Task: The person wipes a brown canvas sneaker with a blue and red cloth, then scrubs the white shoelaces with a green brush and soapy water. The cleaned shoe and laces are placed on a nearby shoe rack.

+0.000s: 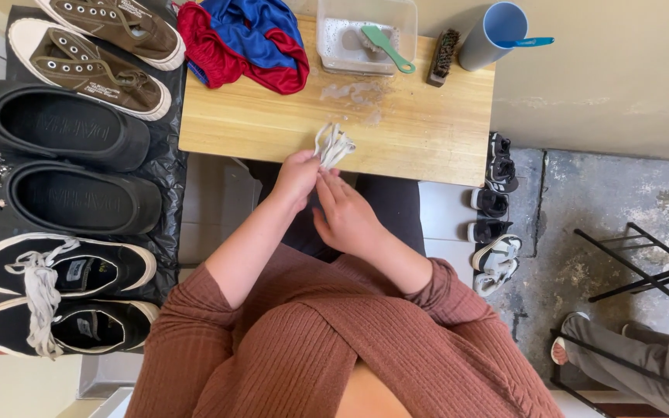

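White shoelaces [334, 145]: bunched at the wooden table's [427, 131] near edge, lifted clear of the damp patch.
Left hand [297, 176]: pinched around the bundle.
Right hand [348, 217]: fingers loosely curled, steadying laces from below.
Soapy tub [365, 35]: just behind, within reach.

At the centre of the frame, the left hand [296, 176] and the right hand [348, 217] pinch a bundle of white shoelaces [334, 145] over the near edge of a wooden table [427, 131]. A clear plastic tub [342, 48] with a green brush [386, 45] stands at the upper centre. Dark shoes [63, 139] lie in a row at the left.
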